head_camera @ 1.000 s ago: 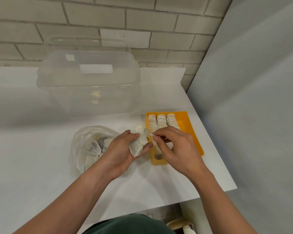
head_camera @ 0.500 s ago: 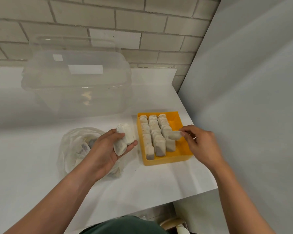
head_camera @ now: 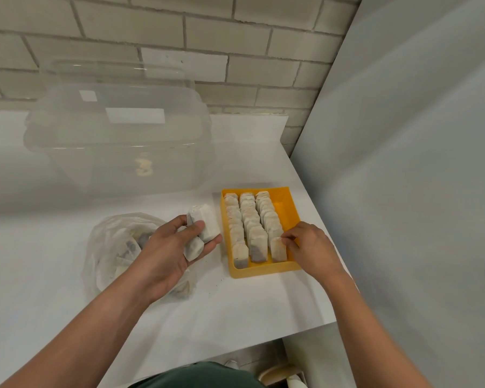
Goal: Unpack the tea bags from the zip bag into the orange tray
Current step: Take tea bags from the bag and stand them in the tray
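Note:
An orange tray (head_camera: 287, 208) sits on the white table, with three rows of tea bags standing in it. My right hand (head_camera: 310, 247) is at the tray's near right corner, its fingertips pinching the front tea bag (head_camera: 277, 249) of the right row. My left hand (head_camera: 165, 247) grips a small stack of tea bags (head_camera: 203, 231) just left of the tray. Beneath that hand lies the clear zip bag (head_camera: 112, 247), crumpled, with more tea bags inside.
A large clear plastic box (head_camera: 118, 141) with its lid stands behind, near the brick wall. A grey partition (head_camera: 417, 163) rises along the table's right side. The table's front edge (head_camera: 235, 351) runs close to my body.
My right hand carried one tea bag from the left hand's stack to the tray and lowered it into the front of the right row. The left hand stayed put.

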Demonstrator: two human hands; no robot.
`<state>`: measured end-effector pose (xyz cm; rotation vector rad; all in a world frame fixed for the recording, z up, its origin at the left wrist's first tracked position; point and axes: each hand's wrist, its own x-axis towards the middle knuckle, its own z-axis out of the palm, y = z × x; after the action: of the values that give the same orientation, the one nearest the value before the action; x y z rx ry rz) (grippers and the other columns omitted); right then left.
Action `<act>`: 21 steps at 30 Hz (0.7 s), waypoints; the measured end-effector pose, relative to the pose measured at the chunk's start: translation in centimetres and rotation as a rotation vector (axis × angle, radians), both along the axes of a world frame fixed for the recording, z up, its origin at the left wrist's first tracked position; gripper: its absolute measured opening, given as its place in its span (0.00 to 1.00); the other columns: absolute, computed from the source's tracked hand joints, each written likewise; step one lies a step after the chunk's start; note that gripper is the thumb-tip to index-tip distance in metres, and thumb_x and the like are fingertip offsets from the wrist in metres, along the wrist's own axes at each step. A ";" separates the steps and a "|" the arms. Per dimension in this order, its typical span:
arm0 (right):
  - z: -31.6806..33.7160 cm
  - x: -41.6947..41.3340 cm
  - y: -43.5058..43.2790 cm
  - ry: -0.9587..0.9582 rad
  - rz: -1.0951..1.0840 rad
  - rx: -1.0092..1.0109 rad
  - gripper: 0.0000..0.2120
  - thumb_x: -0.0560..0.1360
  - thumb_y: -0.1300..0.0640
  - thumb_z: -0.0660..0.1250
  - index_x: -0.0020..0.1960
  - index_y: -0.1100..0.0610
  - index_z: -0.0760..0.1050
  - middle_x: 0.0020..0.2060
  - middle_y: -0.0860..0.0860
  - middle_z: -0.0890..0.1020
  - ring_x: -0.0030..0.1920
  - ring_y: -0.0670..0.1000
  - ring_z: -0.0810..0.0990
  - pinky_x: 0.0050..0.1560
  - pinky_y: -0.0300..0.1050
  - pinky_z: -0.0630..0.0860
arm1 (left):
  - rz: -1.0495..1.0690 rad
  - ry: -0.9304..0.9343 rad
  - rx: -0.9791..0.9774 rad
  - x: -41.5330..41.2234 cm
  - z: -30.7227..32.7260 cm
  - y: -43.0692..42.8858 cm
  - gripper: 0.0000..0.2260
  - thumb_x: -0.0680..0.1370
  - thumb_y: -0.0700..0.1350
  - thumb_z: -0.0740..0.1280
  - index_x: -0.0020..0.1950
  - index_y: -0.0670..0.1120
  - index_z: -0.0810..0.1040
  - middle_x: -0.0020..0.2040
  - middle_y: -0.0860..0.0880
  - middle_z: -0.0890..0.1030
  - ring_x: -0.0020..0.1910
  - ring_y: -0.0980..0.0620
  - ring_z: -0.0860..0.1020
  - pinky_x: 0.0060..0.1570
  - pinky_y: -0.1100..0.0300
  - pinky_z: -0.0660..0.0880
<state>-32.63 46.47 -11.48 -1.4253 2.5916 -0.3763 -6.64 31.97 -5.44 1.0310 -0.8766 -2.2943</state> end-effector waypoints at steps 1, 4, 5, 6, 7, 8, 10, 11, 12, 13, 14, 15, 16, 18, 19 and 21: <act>-0.2 0.1 -0.1 0.015 -0.010 -0.014 0.10 0.81 0.51 0.67 0.55 0.52 0.85 0.52 0.50 0.83 0.52 0.54 0.79 0.52 0.51 0.78 | 0.003 -0.002 0.001 0.0 0.0 0.0 0.08 0.83 0.37 0.65 0.61 0.36 0.79 0.58 0.40 0.86 0.58 0.39 0.85 0.51 0.56 0.84; -0.5 0.2 -0.3 0.048 -0.027 -0.037 0.10 0.81 0.50 0.67 0.56 0.52 0.85 0.54 0.50 0.83 0.53 0.54 0.79 0.52 0.51 0.79 | 0.011 -0.003 0.013 0.1 -0.1 0.0 0.08 0.83 0.37 0.65 0.62 0.36 0.79 0.57 0.41 0.86 0.57 0.40 0.85 0.50 0.57 0.84; -0.6 0.3 -0.3 0.051 -0.033 -0.045 0.10 0.81 0.50 0.67 0.56 0.52 0.85 0.54 0.51 0.83 0.53 0.54 0.79 0.53 0.51 0.79 | 0.013 -0.003 0.019 0.1 -0.1 0.0 0.09 0.83 0.37 0.65 0.62 0.36 0.78 0.58 0.41 0.86 0.57 0.40 0.85 0.51 0.56 0.84; -0.6 0.3 -0.3 0.052 -0.041 -0.051 0.11 0.81 0.50 0.67 0.56 0.52 0.86 0.54 0.51 0.84 0.53 0.54 0.79 0.53 0.51 0.78 | 0.017 -0.004 0.025 0.0 -0.1 0.1 0.09 0.83 0.37 0.65 0.62 0.36 0.78 0.58 0.41 0.86 0.57 0.40 0.85 0.51 0.55 0.84; -0.6 0.3 -0.3 0.056 -0.050 -0.054 0.11 0.81 0.50 0.67 0.56 0.52 0.86 0.54 0.51 0.83 0.53 0.55 0.79 0.53 0.51 0.78 | 0.020 -0.004 0.031 0.0 -0.2 0.1 0.09 0.83 0.37 0.65 0.62 0.36 0.78 0.58 0.40 0.86 0.57 0.39 0.85 0.51 0.55 0.84; -0.5 0.3 -0.2 0.059 -0.057 -0.054 0.11 0.81 0.50 0.67 0.56 0.52 0.85 0.54 0.52 0.83 0.53 0.55 0.79 0.53 0.52 0.78 | 0.021 -0.005 0.034 0.0 -0.2 0.1 0.09 0.83 0.36 0.65 0.62 0.36 0.78 0.57 0.40 0.86 0.57 0.40 0.86 0.50 0.56 0.85; -0.3 0.3 0.0 0.062 -0.066 -0.054 0.11 0.80 0.50 0.69 0.58 0.52 0.85 0.54 0.51 0.82 0.54 0.56 0.78 0.53 0.52 0.78 | 0.021 -0.005 0.042 -0.1 -0.2 0.1 0.09 0.83 0.36 0.65 0.62 0.36 0.79 0.57 0.40 0.86 0.57 0.40 0.86 0.48 0.57 0.85; -0.1 0.3 0.1 0.056 -0.068 -0.058 0.11 0.79 0.50 0.70 0.59 0.52 0.84 0.54 0.51 0.82 0.55 0.56 0.78 0.53 0.52 0.78 | 0.020 -0.003 0.048 -0.1 -0.1 0.1 0.08 0.83 0.35 0.64 0.61 0.36 0.79 0.57 0.39 0.86 0.56 0.39 0.86 0.47 0.57 0.85; 0.1 0.3 0.2 0.050 -0.066 -0.065 0.11 0.78 0.50 0.71 0.58 0.51 0.84 0.53 0.50 0.81 0.55 0.55 0.78 0.53 0.52 0.78 | 0.018 0.001 0.056 -0.1 -0.1 0.1 0.08 0.83 0.35 0.64 0.60 0.36 0.79 0.57 0.39 0.86 0.56 0.39 0.86 0.47 0.57 0.85; 0.2 0.2 0.3 0.052 -0.057 -0.067 0.10 0.77 0.50 0.73 0.57 0.50 0.84 0.52 0.50 0.81 0.54 0.55 0.77 0.53 0.51 0.78 | 0.015 0.007 0.064 -0.1 0.0 0.2 0.07 0.83 0.33 0.63 0.59 0.35 0.79 0.56 0.38 0.86 0.56 0.39 0.86 0.46 0.57 0.85; 0.4 0.2 0.4 0.064 -0.041 -0.055 0.09 0.76 0.50 0.74 0.55 0.50 0.85 0.52 0.49 0.80 0.54 0.54 0.77 0.52 0.50 0.77 | 0.010 0.012 0.068 -0.2 0.1 0.2 0.07 0.83 0.33 0.63 0.58 0.35 0.79 0.56 0.38 0.86 0.56 0.38 0.86 0.46 0.57 0.85; 0.5 0.2 0.3 0.083 -0.021 -0.022 0.08 0.75 0.49 0.74 0.53 0.49 0.86 0.52 0.49 0.80 0.54 0.54 0.76 0.53 0.50 0.76 | 0.003 0.014 0.066 -0.2 0.1 0.2 0.08 0.83 0.32 0.62 0.58 0.35 0.79 0.56 0.38 0.86 0.56 0.38 0.85 0.45 0.57 0.85; 0.6 0.3 0.2 0.102 0.000 0.026 0.09 0.75 0.47 0.74 0.53 0.47 0.86 0.52 0.48 0.79 0.54 0.53 0.76 0.53 0.49 0.75 | -0.006 0.014 0.060 -0.2 0.1 0.3 0.08 0.83 0.32 0.62 0.59 0.35 0.79 0.56 0.38 0.86 0.57 0.38 0.85 0.45 0.57 0.85; 0.6 0.5 -0.2 0.138 0.031 0.129 0.12 0.75 0.43 0.74 0.56 0.44 0.85 0.54 0.48 0.78 0.56 0.52 0.74 0.55 0.48 0.73 | -0.026 0.011 0.044 -0.2 0.1 0.5 0.09 0.83 0.32 0.62 0.61 0.34 0.78 0.56 0.38 0.86 0.57 0.38 0.85 0.47 0.57 0.85; 0.6 0.6 -0.5 0.148 0.036 0.164 0.13 0.75 0.41 0.73 0.57 0.44 0.84 0.55 0.48 0.78 0.57 0.52 0.73 0.55 0.48 0.72 | -0.035 0.011 0.036 -0.2 0.1 0.5 0.09 0.83 0.32 0.63 0.61 0.34 0.78 0.56 0.38 0.86 0.58 0.39 0.85 0.47 0.57 0.85; 0.7 0.6 -1.0 0.164 0.035 0.197 0.15 0.75 0.40 0.73 0.59 0.43 0.84 0.55 0.48 0.77 0.58 0.52 0.73 0.56 0.49 0.70 | -0.050 0.011 0.021 -0.2 0.1 0.7 0.07 0.82 0.32 0.64 0.58 0.35 0.79 0.56 0.39 0.86 0.57 0.39 0.85 0.47 0.57 0.84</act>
<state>-31.99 45.47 -10.74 -1.4854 2.6372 0.0025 -6.86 32.70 -5.33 1.0148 -0.8850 -2.3529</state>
